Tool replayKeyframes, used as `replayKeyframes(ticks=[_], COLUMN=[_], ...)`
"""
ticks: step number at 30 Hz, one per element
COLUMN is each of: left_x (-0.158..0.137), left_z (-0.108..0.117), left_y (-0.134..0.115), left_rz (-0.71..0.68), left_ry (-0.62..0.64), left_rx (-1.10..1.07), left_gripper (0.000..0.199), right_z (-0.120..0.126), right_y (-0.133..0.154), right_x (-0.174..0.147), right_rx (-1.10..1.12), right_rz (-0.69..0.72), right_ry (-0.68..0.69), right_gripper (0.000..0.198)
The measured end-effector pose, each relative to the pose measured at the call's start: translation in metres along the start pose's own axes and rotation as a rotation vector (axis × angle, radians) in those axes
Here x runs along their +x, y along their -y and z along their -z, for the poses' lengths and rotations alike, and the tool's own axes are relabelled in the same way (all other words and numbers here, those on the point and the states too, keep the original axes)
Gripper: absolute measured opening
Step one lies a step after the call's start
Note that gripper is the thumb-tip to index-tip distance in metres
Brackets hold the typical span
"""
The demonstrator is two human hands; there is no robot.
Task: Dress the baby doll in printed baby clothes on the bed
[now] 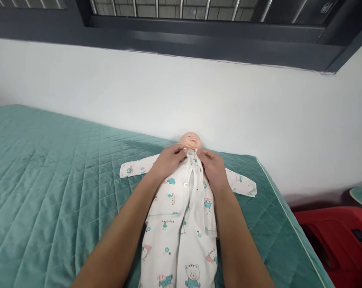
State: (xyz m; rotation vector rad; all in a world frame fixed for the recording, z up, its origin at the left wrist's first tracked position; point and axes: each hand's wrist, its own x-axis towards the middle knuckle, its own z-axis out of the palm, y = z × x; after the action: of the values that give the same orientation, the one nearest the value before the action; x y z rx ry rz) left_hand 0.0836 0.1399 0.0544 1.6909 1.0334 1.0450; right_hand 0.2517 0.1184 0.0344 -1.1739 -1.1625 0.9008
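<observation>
Both hands (170, 161) (213, 166) are being used to pinch the shirt (176, 196) by its collar (191, 153) at frame centre, and its gaping front could be getting skewed by uneven pulling.

Our left hand (172, 159) and right hand (212, 165) pinch the white printed top (170, 196) at the neck, one per side. The doll head (189, 139) lies just beyond both hands; printed trousers (160, 256) lie nearer us. A green quilted cover (64, 200) extends beneath.

white animal-print shirt (175, 198), green quilted bedspread (64, 180)
</observation>
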Motion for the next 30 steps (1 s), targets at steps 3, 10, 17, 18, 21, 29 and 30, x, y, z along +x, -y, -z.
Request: replayKeyframes(ticks=[3, 10, 17, 18, 21, 29, 30], left_x=[-0.001, 0.013, 0.014, 0.014, 0.015, 0.015, 0.016], left_z=[0.002, -0.010, -0.014, -0.014, -0.014, -0.013, -0.012], left_y=[-0.005, 0.007, 0.011, 0.012, 0.014, 0.012, 0.012], left_rz=[-0.053, -0.090, -0.066, -0.064, -0.087, -0.039, -0.031], left_ry=[0.096, 0.013, -0.092, -0.094, -0.095, -0.063, -0.061], left_rx=[0.062, 0.188, 0.178, 0.182, 0.184, 0.185, 0.186], left_gripper=[0.026, 0.022, 0.014, 0.013, 0.013, 0.017, 0.016], right_z=[0.000, -0.004, -0.005, -0.005, -0.006, -0.009, -0.009], right_y=[-0.003, -0.005, -0.005, -0.004, -0.002, -0.002, -0.003], right_x=[0.000, -0.001, 0.000, 0.000, -0.001, -0.001, -0.001], right_rx=[-0.148, -0.255, -0.275, -0.290, -0.355, -0.404, -0.396], right_rz=[0.102, 0.198, 0.194, 0.191, 0.183, 0.175, 0.179], right_ry=[0.003, -0.063, -0.025, -0.015, 0.008, -0.045, -0.051], right_gripper=[0.023, 0.021, 0.019, 0.019, 0.019, 0.021, 0.021])
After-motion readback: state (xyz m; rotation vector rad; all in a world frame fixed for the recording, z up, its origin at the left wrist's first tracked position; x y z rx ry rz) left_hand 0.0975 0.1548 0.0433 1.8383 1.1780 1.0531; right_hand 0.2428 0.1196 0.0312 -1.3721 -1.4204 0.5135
